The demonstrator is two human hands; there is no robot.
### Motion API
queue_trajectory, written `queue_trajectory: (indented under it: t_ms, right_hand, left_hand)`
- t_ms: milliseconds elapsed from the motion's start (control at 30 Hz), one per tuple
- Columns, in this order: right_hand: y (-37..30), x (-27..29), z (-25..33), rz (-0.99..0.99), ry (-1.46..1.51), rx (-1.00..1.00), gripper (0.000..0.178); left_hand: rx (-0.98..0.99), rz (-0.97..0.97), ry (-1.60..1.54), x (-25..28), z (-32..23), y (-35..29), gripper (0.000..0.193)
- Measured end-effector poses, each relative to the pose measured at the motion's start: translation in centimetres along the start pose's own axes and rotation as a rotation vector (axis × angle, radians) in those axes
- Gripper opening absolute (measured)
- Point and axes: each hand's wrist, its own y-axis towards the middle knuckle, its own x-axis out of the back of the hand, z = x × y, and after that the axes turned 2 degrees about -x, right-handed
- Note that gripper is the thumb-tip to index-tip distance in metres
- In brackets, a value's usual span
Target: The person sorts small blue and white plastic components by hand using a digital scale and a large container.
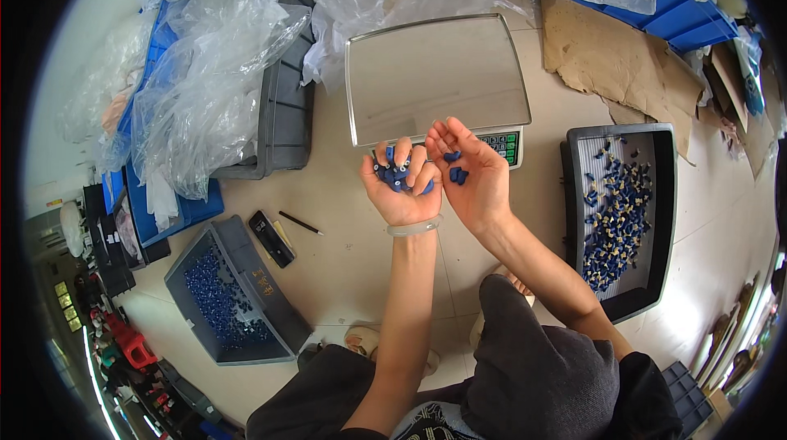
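Blue parts (398,181) packed in curled left hand (408,197). Right hand (479,181) just beside, loosely spread, few parts on palm; both by scale's (438,79) near edge.

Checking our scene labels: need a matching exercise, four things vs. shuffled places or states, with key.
1. Left hand
2. Right hand
3. Scale
4. Black tray

A. Toward the picture's right side, holding blue-and-cream parts
B. Palm up and open, with a few blue pieces on it
C. Silver-topped, just beyond both hands
D. Fingers curled over a bunch of blue parts

Pairs: 1-D, 2-B, 3-C, 4-A
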Motion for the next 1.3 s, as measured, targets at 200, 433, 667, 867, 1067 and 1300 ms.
queue_trajectory:
  t_ms: [200,433,667,867,1067,1300]
  right_hand:
    - [3.7,0.9,3.0,0.229,-0.027,0.148,0.038]
    - [7.8,0.0,5.5,0.094,-0.689,0.439,0.045]
    - [-0.7,2.9,-1.2,0.223,-0.306,0.068,0.042]
    - [-1.8,2.9,-2.1,0.116,-0.529,0.187,0.041]
    - [-1.3,2.7,-1.5,-0.003,-0.623,0.223,0.034]
    - [-0.2,2.2,-0.3,0.050,-1.052,0.460,0.030]
  left_hand:
    - [0.080,0.025,-0.075,-0.3,-0.4,-0.1,0.031]
    - [0.081,0.018,0.031,-0.5,-0.8,1.3,0.032]
    - [-0.109,0.041,0.238,-0.8,1.7,1.5,0.031]
    - [-0.152,-0.019,0.158,0.1,1.7,1.5,0.029]
    - [-0.127,-0.079,0.031,-0.4,1.8,2.0,0.032]
    - [-0.089,0.013,-0.067,0.6,1.3,2.4,0.030]
